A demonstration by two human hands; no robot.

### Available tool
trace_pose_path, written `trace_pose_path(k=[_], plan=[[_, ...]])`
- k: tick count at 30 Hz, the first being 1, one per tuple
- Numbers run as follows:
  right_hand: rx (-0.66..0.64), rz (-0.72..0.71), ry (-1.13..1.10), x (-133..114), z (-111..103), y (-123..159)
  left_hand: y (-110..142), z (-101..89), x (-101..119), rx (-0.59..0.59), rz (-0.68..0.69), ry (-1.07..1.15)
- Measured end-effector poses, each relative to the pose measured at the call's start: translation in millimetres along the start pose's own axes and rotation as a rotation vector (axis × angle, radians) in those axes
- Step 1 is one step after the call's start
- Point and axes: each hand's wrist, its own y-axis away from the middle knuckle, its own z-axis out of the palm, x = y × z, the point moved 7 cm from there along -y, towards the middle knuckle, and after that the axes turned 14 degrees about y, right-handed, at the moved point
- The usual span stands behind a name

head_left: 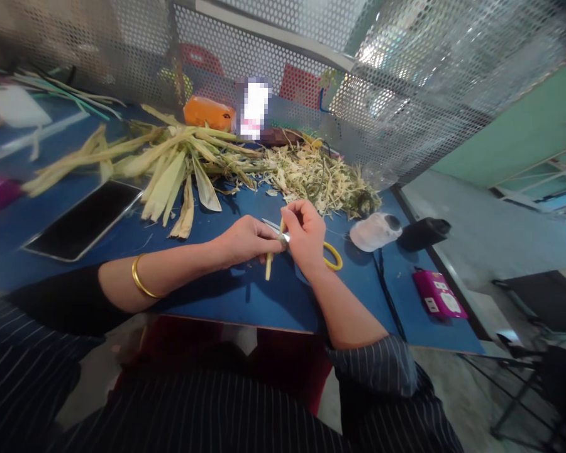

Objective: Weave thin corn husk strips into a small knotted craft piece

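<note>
My left hand (248,240) pinches a narrow pale strip of what looks like corn husk (268,269), whose lower end sticks out below the fingers. At the strip's upper end, my right hand (306,233) is closed, thumb against fingertips. Scissors with a yellow handle (334,257) show on both sides of my right hand, the blades near the strip; whether that hand holds them or they lie beneath it, I cannot tell. Beyond my left hand lies a bundle of dry corn husks (170,163). Shredded husk pieces (316,176) are heaped beyond my right hand.
A dark-screened phone or tablet (85,217) lies on the blue table (207,289) at left. To the right are a white spool of thread (375,231), a black cylinder (424,234) and a magenta box (438,294). An orange packet (209,113) sits before the perforated metal screen (245,53).
</note>
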Motion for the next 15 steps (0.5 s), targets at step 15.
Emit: trace_pose_path(k=[15], plan=[[-0.371, -0.044, 0.159, 0.7, 7.6, -8.9, -12.3, -44.4, 7.4, 0.228, 0.026, 0.123]])
